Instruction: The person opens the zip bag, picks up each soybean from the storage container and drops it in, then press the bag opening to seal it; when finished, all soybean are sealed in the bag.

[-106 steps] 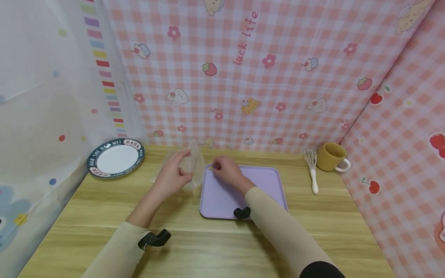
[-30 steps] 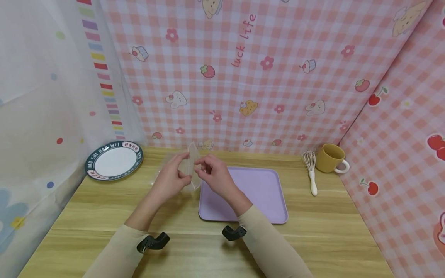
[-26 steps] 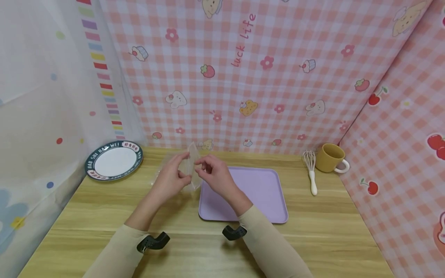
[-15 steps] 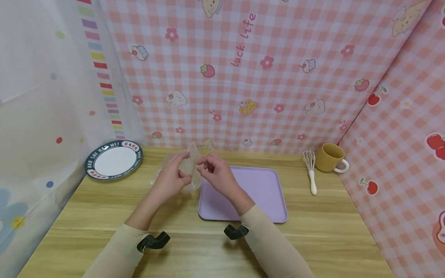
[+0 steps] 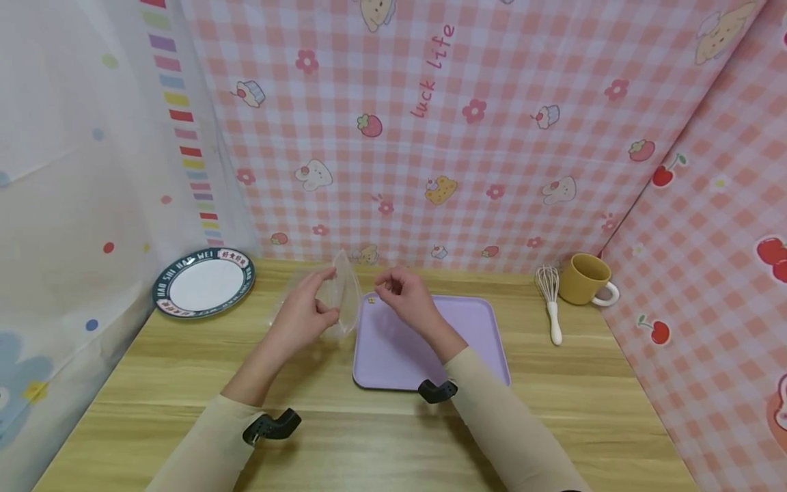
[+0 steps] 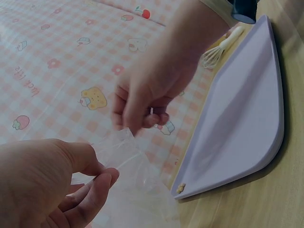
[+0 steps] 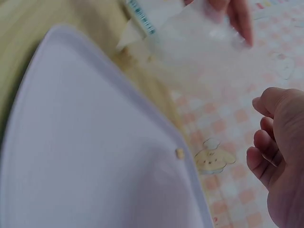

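Note:
My left hand (image 5: pixel 305 309) pinches a clear plastic bag (image 5: pixel 349 294) by its edge, thumb against fingers, as the left wrist view shows. The bag stands upright with its mouth toward the tray. My right hand (image 5: pixel 408 301) hovers over the far left part of a lavender tray (image 5: pixel 430 369), apart from the bag. Its fingers (image 7: pixel 259 161) are loosely bent, and nothing shows between them in the right wrist view. A small yellowish-tan piece (image 5: pixel 371 301) lies in the tray's far left corner, also seen as a tan piece (image 6: pixel 181 188) in the left wrist view.
A white plate (image 5: pixel 205 283) with a dark green lettered rim sits at the far left of the wooden table (image 5: pixel 344 437). On the right are a whisk (image 5: pixel 551 304) with a white handle and a mustard-yellow mug (image 5: pixel 584 279). Checked cloth (image 5: pixel 418 150) hangs behind.
My right hand was at the tray's corner piece earlier, then at the bag's mouth; now it has drawn back right, over the tray. The left hand keeps its hold on the bag.

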Demonstrator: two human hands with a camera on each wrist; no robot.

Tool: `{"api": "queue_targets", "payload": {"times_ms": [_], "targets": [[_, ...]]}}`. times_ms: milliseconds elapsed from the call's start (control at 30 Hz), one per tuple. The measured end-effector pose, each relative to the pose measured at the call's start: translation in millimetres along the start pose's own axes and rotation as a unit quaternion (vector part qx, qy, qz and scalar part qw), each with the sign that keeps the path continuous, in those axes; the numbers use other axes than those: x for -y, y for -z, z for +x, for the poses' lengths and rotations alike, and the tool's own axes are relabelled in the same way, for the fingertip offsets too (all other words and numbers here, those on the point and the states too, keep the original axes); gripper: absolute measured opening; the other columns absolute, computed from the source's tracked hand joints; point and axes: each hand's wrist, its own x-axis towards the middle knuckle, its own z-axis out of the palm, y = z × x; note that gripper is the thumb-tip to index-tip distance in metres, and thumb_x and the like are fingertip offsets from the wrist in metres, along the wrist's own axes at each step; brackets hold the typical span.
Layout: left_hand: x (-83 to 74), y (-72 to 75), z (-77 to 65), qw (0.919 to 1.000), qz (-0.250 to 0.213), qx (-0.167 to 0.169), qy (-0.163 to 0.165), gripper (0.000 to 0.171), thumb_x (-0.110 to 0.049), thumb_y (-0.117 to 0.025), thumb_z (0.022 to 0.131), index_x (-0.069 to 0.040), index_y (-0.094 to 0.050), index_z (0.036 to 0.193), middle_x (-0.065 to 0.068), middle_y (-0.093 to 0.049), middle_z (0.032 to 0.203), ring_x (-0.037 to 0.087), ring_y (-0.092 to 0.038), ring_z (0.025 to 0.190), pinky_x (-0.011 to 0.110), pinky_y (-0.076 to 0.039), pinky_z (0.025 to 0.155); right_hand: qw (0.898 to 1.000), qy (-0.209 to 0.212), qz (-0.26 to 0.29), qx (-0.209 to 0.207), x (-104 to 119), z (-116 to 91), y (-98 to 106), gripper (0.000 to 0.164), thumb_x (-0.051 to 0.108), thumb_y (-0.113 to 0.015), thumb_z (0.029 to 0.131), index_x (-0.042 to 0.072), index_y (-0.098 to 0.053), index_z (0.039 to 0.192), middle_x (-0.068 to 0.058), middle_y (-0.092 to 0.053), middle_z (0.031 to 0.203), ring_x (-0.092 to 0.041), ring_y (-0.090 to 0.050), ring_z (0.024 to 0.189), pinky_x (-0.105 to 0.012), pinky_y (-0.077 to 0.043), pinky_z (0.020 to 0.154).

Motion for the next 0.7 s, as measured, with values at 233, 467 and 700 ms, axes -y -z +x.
{"api": "queue_targets", "payload": {"times_ms": [233,467,700], "targets": [[-3.1,0.5,-0.3,1.0000,-0.001,0.000,0.001,0.086,0.005,-0.080,0.087,-0.001,-0.045,0.166,0.020,-0.053,0.161,0.019,-0.073,0.083,0.031,-0.062,0.068,0.997,0.016,-0.062,0.051,-17,5,0,0.008,0.001,-0.080,0.098,0.002,-0.079,0.106,-0.005,-0.068,0.090,-0.015,-0.059,0.078,-0.027,-0.051,0.069],[-2.4,0.6,-0.2,1.0000,0.003,0.000,0.000,0.085,0.005,-0.080,0.088,-0.001,-0.045,0.165,0.020,-0.053,0.161,0.018,-0.072,0.081,0.030,-0.061,0.066,0.986,0.022,-0.115,0.117,-35,8,-6,0.009,0.003,-0.079,0.098,0.002,-0.078,0.107,-0.006,-0.067,0.094,-0.016,-0.060,0.083,-0.029,-0.054,0.074],[-2.3,0.9,-0.6,1.0000,0.008,-0.001,0.001,0.085,0.005,-0.080,0.088,0.000,-0.045,0.165,0.021,-0.053,0.160,0.017,-0.071,0.079,0.030,-0.061,0.066,0.977,0.002,-0.146,0.156,-48,12,-11,0.011,0.005,-0.078,0.099,0.005,-0.078,0.110,-0.004,-0.068,0.099,-0.017,-0.062,0.092,-0.033,-0.056,0.083]]}}
